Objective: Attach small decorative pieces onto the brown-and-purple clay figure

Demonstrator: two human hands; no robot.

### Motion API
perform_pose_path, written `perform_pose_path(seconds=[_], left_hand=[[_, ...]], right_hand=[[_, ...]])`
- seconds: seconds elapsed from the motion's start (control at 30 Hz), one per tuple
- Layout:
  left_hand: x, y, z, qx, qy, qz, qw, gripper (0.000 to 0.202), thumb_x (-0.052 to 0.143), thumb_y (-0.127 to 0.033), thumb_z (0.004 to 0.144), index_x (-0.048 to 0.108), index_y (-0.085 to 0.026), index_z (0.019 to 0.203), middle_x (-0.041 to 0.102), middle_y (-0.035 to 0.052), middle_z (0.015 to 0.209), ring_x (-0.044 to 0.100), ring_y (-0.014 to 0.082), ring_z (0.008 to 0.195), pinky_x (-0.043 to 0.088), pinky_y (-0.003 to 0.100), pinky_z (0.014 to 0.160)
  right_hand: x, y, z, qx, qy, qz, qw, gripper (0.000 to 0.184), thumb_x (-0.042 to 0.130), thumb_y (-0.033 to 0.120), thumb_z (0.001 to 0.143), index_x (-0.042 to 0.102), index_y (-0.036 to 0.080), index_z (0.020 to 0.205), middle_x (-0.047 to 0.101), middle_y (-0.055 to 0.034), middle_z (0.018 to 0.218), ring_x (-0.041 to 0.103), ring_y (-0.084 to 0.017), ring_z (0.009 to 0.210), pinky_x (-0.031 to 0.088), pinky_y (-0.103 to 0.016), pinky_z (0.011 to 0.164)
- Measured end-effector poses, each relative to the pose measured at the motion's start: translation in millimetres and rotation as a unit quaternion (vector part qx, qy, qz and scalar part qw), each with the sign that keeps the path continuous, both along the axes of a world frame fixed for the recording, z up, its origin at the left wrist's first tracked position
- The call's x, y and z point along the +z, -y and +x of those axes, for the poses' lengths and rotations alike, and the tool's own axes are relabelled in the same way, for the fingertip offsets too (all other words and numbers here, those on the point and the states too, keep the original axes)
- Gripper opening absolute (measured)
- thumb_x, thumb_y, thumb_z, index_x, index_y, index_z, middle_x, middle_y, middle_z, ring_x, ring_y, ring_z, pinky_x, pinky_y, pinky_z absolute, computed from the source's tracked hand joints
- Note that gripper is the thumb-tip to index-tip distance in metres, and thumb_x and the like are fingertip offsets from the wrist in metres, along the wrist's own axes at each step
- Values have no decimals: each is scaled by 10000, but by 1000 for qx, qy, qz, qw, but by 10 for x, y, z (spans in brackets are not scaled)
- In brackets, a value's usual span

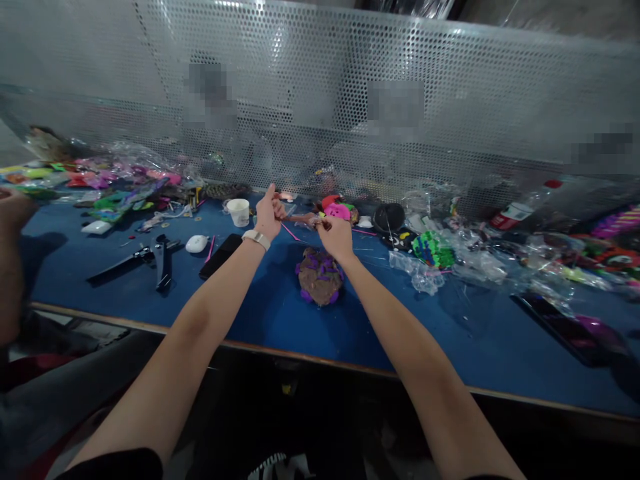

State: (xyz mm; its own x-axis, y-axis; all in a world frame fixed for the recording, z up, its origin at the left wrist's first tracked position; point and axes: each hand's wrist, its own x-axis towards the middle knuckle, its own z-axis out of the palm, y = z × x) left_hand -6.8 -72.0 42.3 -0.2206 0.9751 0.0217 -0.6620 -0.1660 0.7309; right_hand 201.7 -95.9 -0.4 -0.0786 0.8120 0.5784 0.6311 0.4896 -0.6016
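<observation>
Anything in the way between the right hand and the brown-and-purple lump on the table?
Nothing visible stands between the right hand and the lump. A brown strip runs across to the left hand, farther back.

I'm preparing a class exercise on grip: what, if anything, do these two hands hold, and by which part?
A brown strip: the left hand holds one end, the right hand the other. Its material is unclear.

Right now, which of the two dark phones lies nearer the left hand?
The dark phone partly hidden by the left forearm, beside a pink stick, is nearer the left hand. The other phone lies well right of the right forearm.
</observation>
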Motion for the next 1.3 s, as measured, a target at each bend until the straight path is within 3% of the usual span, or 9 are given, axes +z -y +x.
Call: perform_pose_path(seconds=[0.17, 0.3, 0.5, 0.6, 0.7, 0.87, 0.97, 1.13, 1.3], left_hand=[[-119, -7, -17, 28, -105, 3, 994, 399, 840, -312, 1023, 599, -207, 722, 317, -106, 479, 252, 54, 411, 174, 225, 435], [-181, 35, 21, -55, -207, 27, 976, 320, 865, -142, 914, 626, -183, 706, 448, -78, 519, 341, 44, 429, 176, 185, 441], [-156, 22, 108, -104, -185, 23, 977, 240, 730, 21, 750, 652, -193, 824, 496, -75, 593, 438, 77, 466, 300, 184, 451], [-138, -12, 98, -93, -142, 42, 985, 374, 641, 83, 679, 616, -211, 908, 518, -90, 663, 533, 81, 560, 557, 211, 637], [-153, -42, 72, -77, -108, 52, 990, 423, 614, 140, 690, 580, -206, 933, 559, -81, 753, 658, 81, 696, 658, 284, 892], [-180, -40, 54, -104, -133, 24, 985, 183, 641, -81, 1057, 526, -224, 1066, 686, -16, 959, 812, 149, 858, 671, 330, 878], [-160, -4, 57, -106, -152, 3, 983, 86, 579, -212, 1158, 507, -244, 1124, 687, -26, 923, 752, 121, 698, 616, 254, 687], [-118, 52, 32, -95, -177, -5, 980, 154, 573, -290, 1184, 551, -237, 1041, 492, -88, 696, 303, 32, 409, 170, 179, 412], [-127, 66, 45, -62, -186, 12, 980, 420, 806, -548, 1057, 571, -220, 937, 347, -116, 628, 256, 28, 433, 171, 202, 423]], right_hand=[[32, -114, 184, -29, -110, 38, 993, 469, 627, 636, 1019, 636, 280, 715, 672, -67, 681, 630, -274, 671, 523, -417, 729], [73, -168, 292, -57, -204, 20, 977, 608, 546, 790, 1016, 581, 275, 693, 627, -44, 606, 598, -234, 520, 462, -383, 561], [68, -184, 339, -55, -241, 21, 969, 609, 609, 797, 979, 565, 271, 675, 638, -36, 581, 586, -213, 486, 437, -358, 503], [55, -187, 347, -52, -241, 27, 969, 576, 629, 735, 994, 571, 266, 664, 620, -29, 559, 583, -211, 471, 444, -361, 505], [45, -192, 363, -53, -239, 31, 969, 545, 644, 677, 1012, 581, 258, 668, 631, -24, 568, 597, -206, 470, 445, -351, 508], [35, -204, 372, -54, -249, 20, 967, 531, 652, 630, 1040, 585, 251, 673, 626, 2, 561, 585, -177, 455, 431, -312, 488], [26, -221, 373, -54, -251, 16, 966, 526, 658, 600, 1047, 582, 250, 661, 622, 11, 552, 572, -164, 442, 420, -296, 475], [6, -251, 381, -49, -260, 10, 964, 527, 664, 606, 1042, 597, 247, 662, 632, 8, 557, 579, -164, 431, 420, -296, 463], [-2, -244, 356, -42, -264, -20, 963, 517, 646, 618, 1055, 657, 236, 707, 646, -4, 567, 580, -170, 422, 443, -307, 464]])
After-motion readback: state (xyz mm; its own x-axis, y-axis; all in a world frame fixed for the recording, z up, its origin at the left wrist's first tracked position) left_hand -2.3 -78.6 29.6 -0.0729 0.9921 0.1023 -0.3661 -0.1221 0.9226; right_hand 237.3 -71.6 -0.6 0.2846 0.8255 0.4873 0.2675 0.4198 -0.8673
